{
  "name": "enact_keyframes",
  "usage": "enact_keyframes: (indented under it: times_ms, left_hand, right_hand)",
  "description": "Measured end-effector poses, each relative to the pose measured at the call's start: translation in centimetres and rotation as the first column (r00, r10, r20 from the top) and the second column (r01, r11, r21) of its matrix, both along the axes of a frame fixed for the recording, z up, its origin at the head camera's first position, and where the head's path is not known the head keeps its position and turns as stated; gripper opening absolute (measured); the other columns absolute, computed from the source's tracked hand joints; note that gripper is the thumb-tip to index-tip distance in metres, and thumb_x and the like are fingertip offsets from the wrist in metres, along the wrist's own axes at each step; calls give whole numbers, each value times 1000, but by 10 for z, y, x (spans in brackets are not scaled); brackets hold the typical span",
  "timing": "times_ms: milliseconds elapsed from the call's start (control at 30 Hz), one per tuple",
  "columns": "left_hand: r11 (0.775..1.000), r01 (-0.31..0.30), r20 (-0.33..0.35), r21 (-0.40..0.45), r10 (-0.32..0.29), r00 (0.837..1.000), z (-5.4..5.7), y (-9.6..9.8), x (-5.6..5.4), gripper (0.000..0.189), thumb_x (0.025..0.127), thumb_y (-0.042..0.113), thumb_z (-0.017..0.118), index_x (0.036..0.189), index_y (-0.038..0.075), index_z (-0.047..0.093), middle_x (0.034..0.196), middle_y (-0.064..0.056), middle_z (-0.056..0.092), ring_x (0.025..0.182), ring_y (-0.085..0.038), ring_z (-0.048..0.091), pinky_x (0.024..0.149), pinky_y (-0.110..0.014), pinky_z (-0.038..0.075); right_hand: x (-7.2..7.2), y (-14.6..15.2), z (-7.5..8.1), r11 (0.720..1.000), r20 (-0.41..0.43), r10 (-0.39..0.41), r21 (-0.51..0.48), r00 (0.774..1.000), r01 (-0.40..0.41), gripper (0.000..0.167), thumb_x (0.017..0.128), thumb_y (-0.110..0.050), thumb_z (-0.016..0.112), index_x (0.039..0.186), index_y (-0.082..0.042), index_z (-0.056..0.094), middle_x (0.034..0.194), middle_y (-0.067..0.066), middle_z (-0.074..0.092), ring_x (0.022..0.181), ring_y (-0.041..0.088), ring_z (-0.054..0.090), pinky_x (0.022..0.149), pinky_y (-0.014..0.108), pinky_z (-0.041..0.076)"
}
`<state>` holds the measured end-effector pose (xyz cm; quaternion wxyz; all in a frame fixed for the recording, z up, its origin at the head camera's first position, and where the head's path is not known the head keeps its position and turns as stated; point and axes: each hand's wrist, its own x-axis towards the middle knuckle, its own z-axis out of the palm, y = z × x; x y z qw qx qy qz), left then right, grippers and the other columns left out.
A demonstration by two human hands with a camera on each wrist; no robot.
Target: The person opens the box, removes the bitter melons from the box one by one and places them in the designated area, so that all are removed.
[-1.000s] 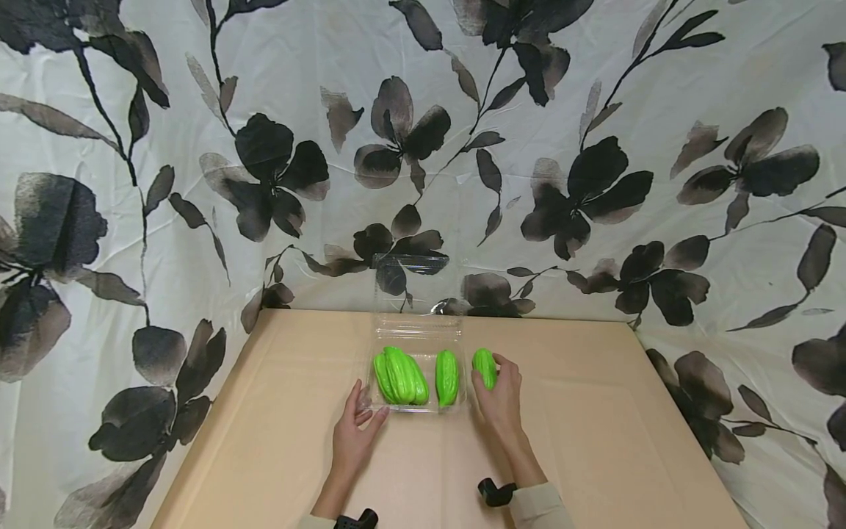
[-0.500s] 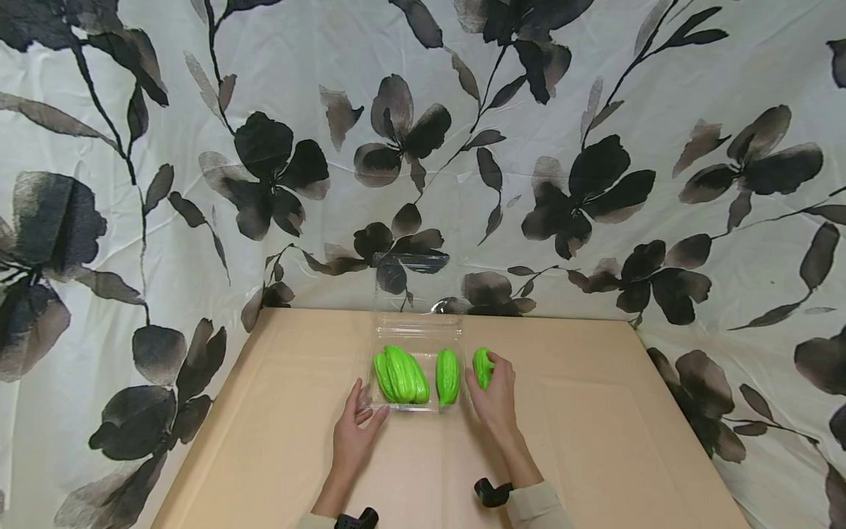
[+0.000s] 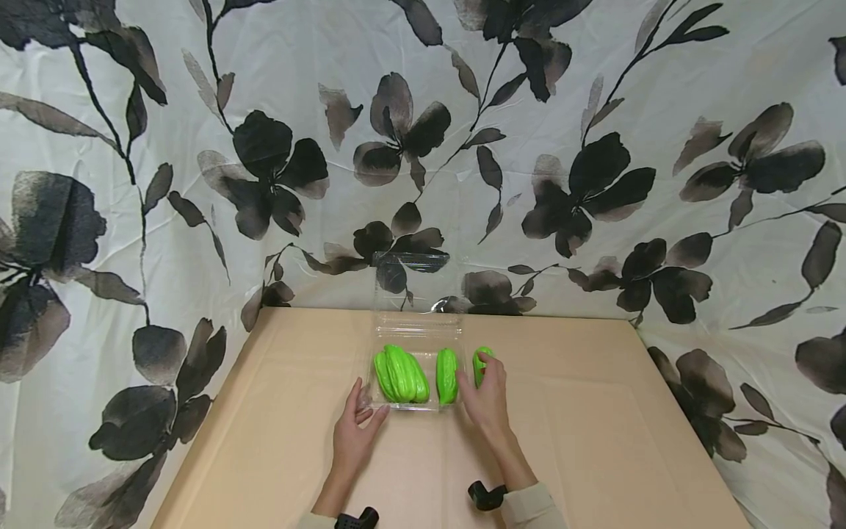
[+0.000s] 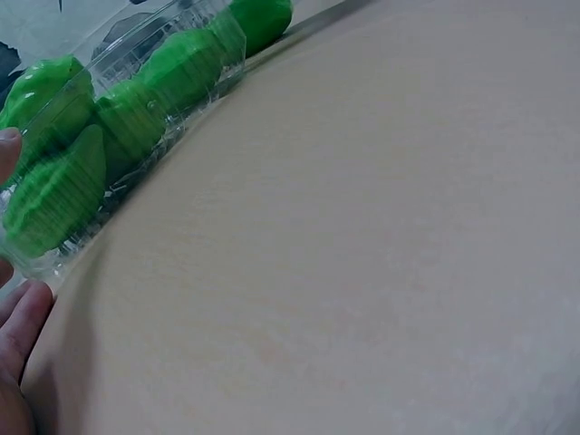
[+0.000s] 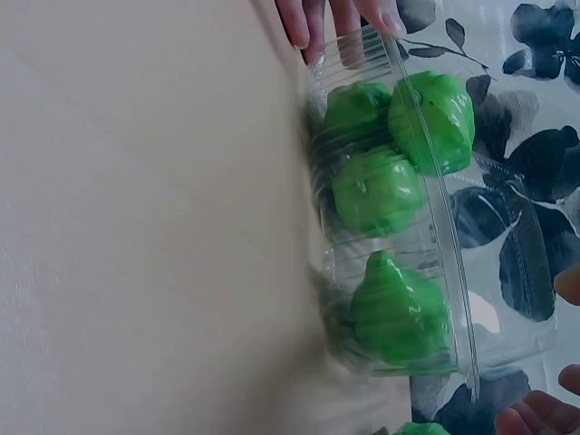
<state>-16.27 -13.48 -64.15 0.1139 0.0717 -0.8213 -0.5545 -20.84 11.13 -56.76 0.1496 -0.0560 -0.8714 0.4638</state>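
Observation:
A clear plastic container (image 3: 418, 330) stands on the table with several ribbed green gourds (image 3: 400, 376) grouped on its left. One more gourd (image 3: 446, 376) lies apart on its right side. My left hand (image 3: 354, 433) grips the near left corner, with a fingertip (image 5: 388, 20) over the rim in the right wrist view. Just right of the container, a loose green gourd (image 3: 479, 361) lies on the table, partly hidden by my right hand (image 3: 487, 402). That hand's thumb and fingers are spread, and in the right wrist view its fingers (image 5: 544, 417) are apart from the gourd.
The container's transparent lid (image 3: 411, 290) stands raised behind it, against the floral cloth (image 3: 264, 176). Tan sheeting covers the table (image 3: 581, 441), whose far edge meets the cloth. A dark wrist camera (image 3: 487, 496) is on the right wrist, another (image 3: 357, 519) on the left.
My right hand has moved left toward the container and let go of the loose gourd, which stays beside the container. My left hand and the container have kept their places.

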Motion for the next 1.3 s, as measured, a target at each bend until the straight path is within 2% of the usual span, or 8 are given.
enact_keyframes:
  times_ms: [167,333,567,800,1000,1200,1300]
  left_hand:
    - [1000,0,-3,4,0,1000,1,1,0,82,88,40,76,156,20,35,149,-14,54,105,-33,72,93,-47,59]
    - [1000,-4,-6,-2,4,1000,2,1,0,82,88,40,77,156,20,36,148,-13,55,105,-33,72,93,-47,59]
    - [1000,-7,-2,-13,7,1000,2,1,1,81,88,40,77,156,19,36,148,-13,55,105,-33,72,93,-47,59]
    - [1000,-11,-7,-16,11,1000,2,2,0,81,88,39,77,155,20,37,148,-13,55,104,-32,72,92,-47,59]
    - [1000,-9,-9,-16,9,1000,2,1,0,82,88,39,77,156,19,36,148,-13,55,105,-33,72,92,-47,59]
    - [1000,-7,-8,-11,7,1000,2,1,0,81,88,39,77,155,19,36,148,-13,55,105,-33,72,92,-47,60]
    - [1000,-8,-6,-13,8,1000,1,1,0,82,88,39,77,155,19,36,149,-13,55,105,-33,72,92,-47,60]
  right_hand:
    - [2,-6,-1,1000,-7,16,11,1000,-16,60,88,-27,71,137,0,50,130,19,55,111,31,55,90,45,51]
    - [5,-14,0,999,-15,39,21,999,-39,60,87,-27,72,136,-1,51,130,19,56,107,29,55,84,40,51]
    - [9,-22,-2,996,-58,88,25,994,-87,57,87,-24,73,134,-1,52,127,23,57,106,37,58,82,38,51]
    - [11,-29,-7,992,-77,119,48,990,-116,58,86,-24,73,135,1,52,127,19,58,105,31,58,85,39,53]
    - [16,-38,-7,989,-59,143,40,988,-141,58,85,-23,73,134,-1,52,127,16,58,106,30,58,88,41,53]
    - [19,-47,-7,984,-15,177,21,984,-177,60,87,-26,72,137,-2,50,129,15,57,106,26,57,86,37,53]
    - [19,-50,-8,982,-21,190,12,982,-189,59,87,-26,73,136,-2,51,129,16,57,105,27,57,85,36,53]
